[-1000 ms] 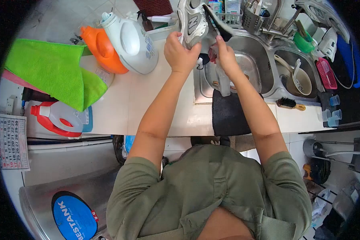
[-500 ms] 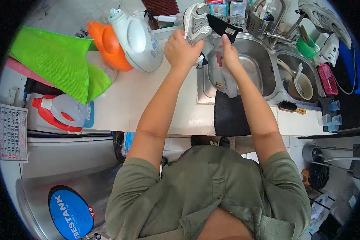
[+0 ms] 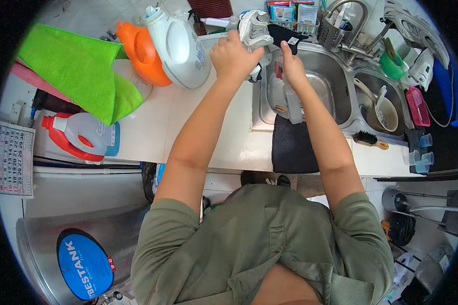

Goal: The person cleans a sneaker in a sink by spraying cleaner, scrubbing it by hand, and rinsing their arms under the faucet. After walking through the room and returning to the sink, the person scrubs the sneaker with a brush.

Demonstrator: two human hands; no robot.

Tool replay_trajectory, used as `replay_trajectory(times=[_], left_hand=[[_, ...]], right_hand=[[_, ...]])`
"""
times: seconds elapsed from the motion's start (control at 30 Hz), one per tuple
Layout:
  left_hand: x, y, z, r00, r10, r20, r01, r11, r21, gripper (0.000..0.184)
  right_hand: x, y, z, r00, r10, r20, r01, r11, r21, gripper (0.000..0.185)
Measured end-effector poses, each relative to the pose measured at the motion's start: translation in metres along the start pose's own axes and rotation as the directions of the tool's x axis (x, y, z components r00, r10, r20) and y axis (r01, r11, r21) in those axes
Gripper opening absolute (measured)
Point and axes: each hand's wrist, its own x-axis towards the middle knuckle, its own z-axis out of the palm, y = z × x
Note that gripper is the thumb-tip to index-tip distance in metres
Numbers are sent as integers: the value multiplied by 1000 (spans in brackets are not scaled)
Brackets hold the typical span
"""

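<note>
Sneaker in grey and white (image 3: 254,30) is above the left edge of the 2-basin steel sink (image 3: 262,120), clasped in our left hand (image 3: 235,57). Our right hand (image 3: 294,72) holds a clear plastic bottle with a reddish top (image 3: 293,108), near a black flap with a white label (image 3: 285,35).

hands (image 3: 235,57): 2 | sink basins (image 3: 323,96): 2 | bristle brush (image 3: 365,138): 1 | calendar (image 3: 14,160): 1 | pink basket (image 3: 417,108): 1 | green cloth (image 3: 74,66): 1
</note>
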Motion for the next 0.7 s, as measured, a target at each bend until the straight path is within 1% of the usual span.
replay_trajectory(times=[0.07,0.13,0.17,0.23,0.27,0.33,0.37,0.43,0.47,0.53,0.67,0.7], left_hand=[[1,0,1,1000,5,-7,-5,1000,4,58],[3,1,0,1000,5,-15,-5,1000,-11,58],[3,1,0,1000,6,-17,-6,1000,-10,58],[3,1,0,1000,15,-20,-15,1000,9,58],[4,1,0,1000,15,-21,-15,1000,9,58],[6,0,0,1000,5,-29,-4,1000,25,59],[6,0,0,1000,4,-29,-4,1000,25,59],[8,2,-3,1000,-17,13,16,999,37,60],[8,3,-4,1000,-16,14,15,999,38,60],[8,3,-6,1000,-6,9,6,1000,-16,62],[8,5,-8,999,-19,36,20,1000,-9,63],[8,5,-9,999,-23,44,23,1000,-19,63]], right_hand=[[-2,-4,0,1000,-8,-6,8,999,-35,73],[-6,-9,0,997,60,-51,-59,998,3,73],[-6,-11,0,997,58,-51,-58,998,4,73],[-4,-10,1,998,61,-21,-63,992,-108,79],[-4,-9,2,998,60,-20,-62,992,-108,79],[-5,-6,5,997,63,51,-58,995,-83,80],[-5,-5,7,997,62,52,-58,995,-83,80],[-9,-6,9,999,35,-18,-37,994,-106,81],[-9,-7,7,999,36,-19,-37,994,-105,81],[-2,-5,4,995,24,-99,-32,996,-77,81],[4,0,7,997,30,-64,-34,998,-58,82],[2,-1,6,998,62,-16,-63,996,-70,82]])
